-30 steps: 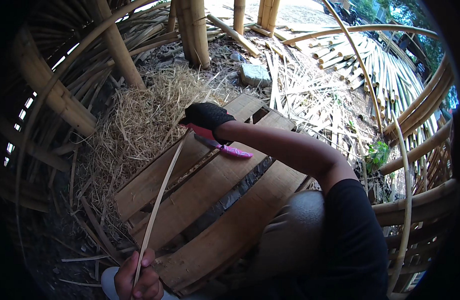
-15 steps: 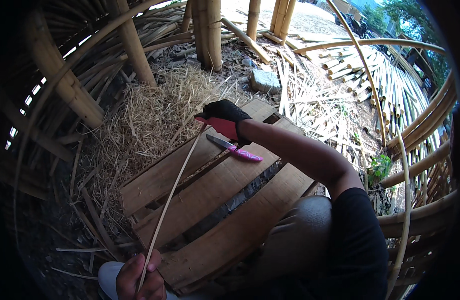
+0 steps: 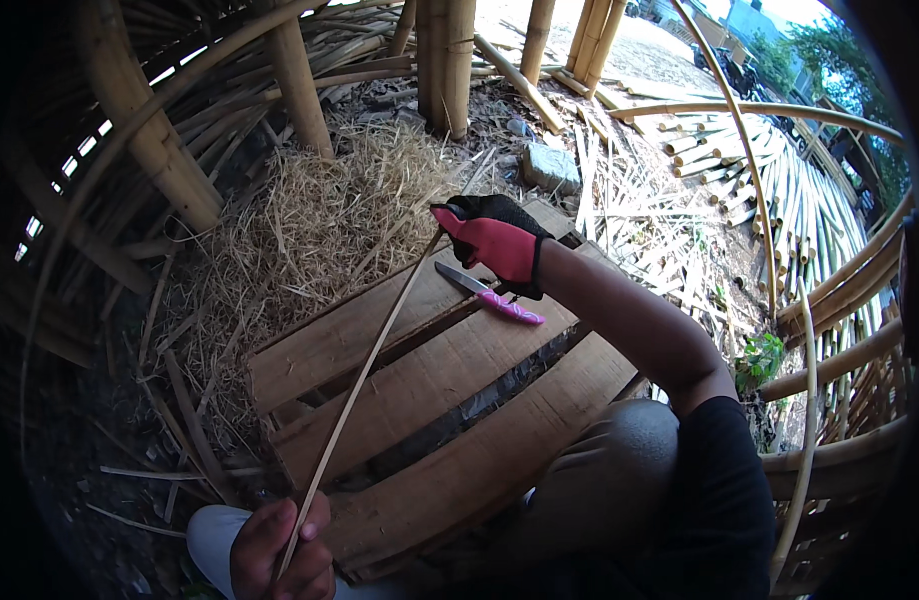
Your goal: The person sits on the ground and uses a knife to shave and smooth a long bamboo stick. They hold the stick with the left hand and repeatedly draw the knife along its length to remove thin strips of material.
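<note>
A long thin bamboo strip (image 3: 364, 365) runs slantwise over the slatted wooden bench, held at both ends of its visible span. My bare left hand (image 3: 282, 553) is closed around its near part, at the lower left, with the strip passing between thumb and fingers. At the bench's far edge, my right hand (image 3: 491, 240), in a black and red glove, is closed on the strip, and a thin end sticks out past the glove. Just below the right hand, a knife (image 3: 511, 307) with a pink patterned handle lies on the slats, its blade pointing left.
The slatted bench (image 3: 409, 390) stands before my knees. Beyond it is a heap of pale bamboo shavings (image 3: 324, 225). Bamboo posts (image 3: 446, 70) rise behind, near a grey block (image 3: 551, 167). Cut bamboo poles (image 3: 779, 190) are piled at the right, past curved bamboo rails (image 3: 849, 270).
My right hand has turned, showing more of the glove's red side, and the strip's end now shows beyond it. My left hand keeps its grip. The whole view has shifted slightly.
</note>
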The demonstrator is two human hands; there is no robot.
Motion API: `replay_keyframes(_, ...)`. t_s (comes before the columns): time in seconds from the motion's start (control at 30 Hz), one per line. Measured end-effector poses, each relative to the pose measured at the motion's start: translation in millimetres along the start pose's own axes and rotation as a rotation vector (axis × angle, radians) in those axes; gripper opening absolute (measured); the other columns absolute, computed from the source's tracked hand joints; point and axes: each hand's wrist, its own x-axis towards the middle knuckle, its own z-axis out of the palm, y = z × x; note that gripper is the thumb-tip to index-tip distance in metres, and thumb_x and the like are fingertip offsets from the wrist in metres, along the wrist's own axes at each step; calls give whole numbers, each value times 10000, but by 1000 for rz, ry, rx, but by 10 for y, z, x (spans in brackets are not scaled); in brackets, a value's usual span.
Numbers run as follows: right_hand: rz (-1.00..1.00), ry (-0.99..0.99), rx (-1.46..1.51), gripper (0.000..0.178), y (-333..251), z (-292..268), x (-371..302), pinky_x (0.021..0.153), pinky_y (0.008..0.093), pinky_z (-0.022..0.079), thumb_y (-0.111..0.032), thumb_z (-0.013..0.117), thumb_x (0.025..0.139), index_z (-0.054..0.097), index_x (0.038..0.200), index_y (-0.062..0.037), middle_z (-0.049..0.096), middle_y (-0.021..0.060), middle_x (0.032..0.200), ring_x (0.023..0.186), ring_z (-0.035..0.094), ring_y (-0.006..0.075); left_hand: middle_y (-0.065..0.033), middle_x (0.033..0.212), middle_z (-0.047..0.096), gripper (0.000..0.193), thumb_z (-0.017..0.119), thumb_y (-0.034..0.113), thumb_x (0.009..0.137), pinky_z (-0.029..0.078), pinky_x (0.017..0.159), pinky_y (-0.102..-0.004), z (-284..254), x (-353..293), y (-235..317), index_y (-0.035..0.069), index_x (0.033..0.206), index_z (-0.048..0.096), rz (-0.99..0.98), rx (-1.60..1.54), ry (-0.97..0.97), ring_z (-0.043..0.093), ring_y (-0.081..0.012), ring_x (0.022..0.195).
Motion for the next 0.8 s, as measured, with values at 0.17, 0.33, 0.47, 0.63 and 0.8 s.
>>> replay_keyframes(0.17, -783, -278, -440, 418, -380, 491, -424, 737, 387, 528, -402, 554, 1004, 669, 983, -1, 674, 197, 882, 822, 668, 349, -47, 474, 449, 347, 159, 342, 1098, 214, 251, -246, -140, 79, 15, 69, 1063, 369, -4, -162, 107, 451, -130, 284)
replay_keyframes(0.33, -305, -942, -353, 445, -625, 51, -378, 812, 368, 528, -435, 597, 980, 690, 1052, -6, 705, 184, 963, 905, 695, 278, -51, 473, 444, 327, 162, 326, 1100, 222, 254, -230, -109, 61, -5, 66, 1063, 357, 27, -269, 98, 446, -131, 283)
replay_keyframes(0.47, -282, 469, -352, 519, -461, -125, -99, 861, 301, 521, -467, 667, 944, 665, 1210, -22, 698, 153, 1006, 924, 658, 178, -50, 476, 441, 324, 164, 328, 1100, 228, 257, -222, -120, 24, 15, 65, 1066, 349, 83, -306, 108, 446, -131, 286)
replay_keyframes(0.63, -64, -36, -695, 504, -187, -334, 12, 987, 339, 490, -486, 523, 1007, 613, 1338, -118, 656, 133, 1251, 1117, 633, 246, -34, 470, 417, 320, 199, 340, 1104, 219, 247, -224, -122, -53, 119, 74, 1058, 372, 96, -229, 144, 400, -119, 271)
replay_keyframes(0.8, 62, -138, -1080, 596, 242, 60, -118, 783, 415, 562, -604, 647, 811, 743, 1045, -65, 727, 182, 1067, 921, 727, 333, -35, 481, 420, 314, 203, 318, 1108, 223, 239, -227, -86, -7, 128, 69, 1053, 386, 111, -283, 157, 376, -114, 263)
